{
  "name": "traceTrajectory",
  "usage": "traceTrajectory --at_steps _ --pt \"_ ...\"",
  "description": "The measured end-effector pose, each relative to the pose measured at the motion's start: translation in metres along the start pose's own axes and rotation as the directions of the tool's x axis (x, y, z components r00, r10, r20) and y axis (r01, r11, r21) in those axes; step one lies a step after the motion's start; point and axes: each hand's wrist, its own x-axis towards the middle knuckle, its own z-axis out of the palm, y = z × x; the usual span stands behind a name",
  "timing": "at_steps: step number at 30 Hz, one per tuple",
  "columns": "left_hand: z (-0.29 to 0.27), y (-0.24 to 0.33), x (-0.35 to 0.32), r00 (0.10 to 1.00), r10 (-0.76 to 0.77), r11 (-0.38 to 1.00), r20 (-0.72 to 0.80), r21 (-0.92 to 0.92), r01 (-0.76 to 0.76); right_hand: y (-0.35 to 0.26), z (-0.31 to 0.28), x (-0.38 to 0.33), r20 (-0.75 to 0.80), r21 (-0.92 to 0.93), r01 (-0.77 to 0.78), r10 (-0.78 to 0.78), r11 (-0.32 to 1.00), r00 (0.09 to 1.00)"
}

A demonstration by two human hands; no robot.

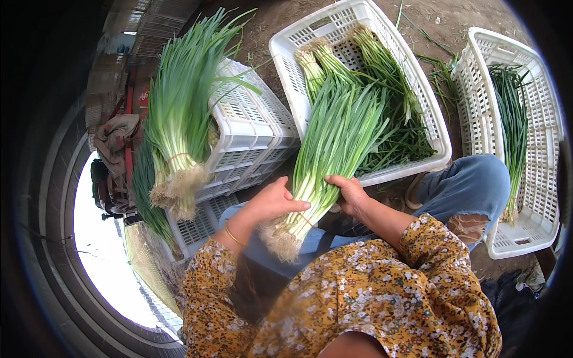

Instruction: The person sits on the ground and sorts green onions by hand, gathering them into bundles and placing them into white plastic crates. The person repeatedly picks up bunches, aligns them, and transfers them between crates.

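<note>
A bunch of long, flat-leaved garlic chives [334,143] lies across my lap, with its green tips away from me and its pale, shaggy roots toward me. Around the white stems, near the roots, runs a thin reddish band. My left hand [277,201] grips the stems from the left, thumb on top. From the right, my right hand [349,194] holds the bunch higher up, its thumb over the stems. The fingers of both hands are partly hidden under the bunch.
Ahead stands a white plastic crate [439,128] holding several bunches. At left, banded bunches [179,125] rest on stacked white crates [250,122], roots toward me. Another white crate [489,119] at right holds dark green stalks [510,131]. Loose leaves [441,77] lie on the ground between crates.
</note>
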Motion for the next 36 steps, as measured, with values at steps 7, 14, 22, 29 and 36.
traceTrajectory --at_steps 7,14,22,29,36 --pt "0.022 -0.030 -0.002 0.885 0.282 0.375 0.370 -0.892 0.253 -0.024 0.015 -0.014 0.236 -0.041 0.216 -0.201 0.975 0.951" --pt "0.059 -0.036 0.041 0.935 0.342 0.440 0.096 -0.895 -0.069 -0.058 0.001 -0.012 -0.136 -0.279 0.173 -0.217 0.945 0.967" --pt "0.073 -0.040 0.057 0.970 0.237 0.424 0.056 -0.904 -0.051 -0.058 -0.033 0.010 0.029 -0.787 0.442 -0.690 0.431 0.724" --pt "0.076 -0.032 0.061 0.970 0.242 0.474 0.027 -0.876 -0.094 -0.049 -0.003 -0.002 -0.027 -0.874 0.227 -0.510 0.430 0.860" --pt "0.067 -0.017 0.048 0.974 0.211 0.367 0.080 -0.930 -0.003 -0.015 -0.007 -0.040 0.109 -0.461 0.489 -0.500 0.741 0.859"
